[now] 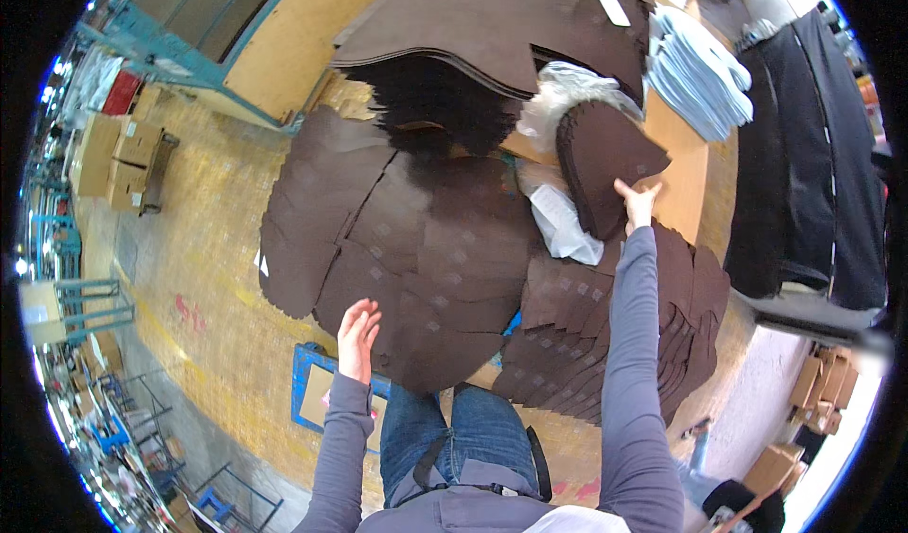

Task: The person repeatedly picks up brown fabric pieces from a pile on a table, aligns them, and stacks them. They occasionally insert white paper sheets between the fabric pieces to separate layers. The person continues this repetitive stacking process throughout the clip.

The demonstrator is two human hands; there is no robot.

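A small stack of dark brown cut fabric pieces [605, 159], curved and pointed at one end, lies at the right of the table. My right hand [639, 204] touches its near right edge, thumb and fingers apart, with no piece seen lifted. Over the near left edge of several spread brown pieces [416, 249] hangs my left hand [358, 338], open and holding nothing. Fanned brown pieces [605, 334] with small pale labels overlap beneath my right forearm. Beside the small stack is a clear plastic bag [565, 226].
A tall brown stack [435, 36] stands at the far side, with crumpled plastic [577, 93] next to it. Light blue folded fabric [698, 74] lies far right. Black cloth [804, 164] covers something beyond. A blue frame [310, 386] is near my left forearm; cartons [128, 159] stand left.
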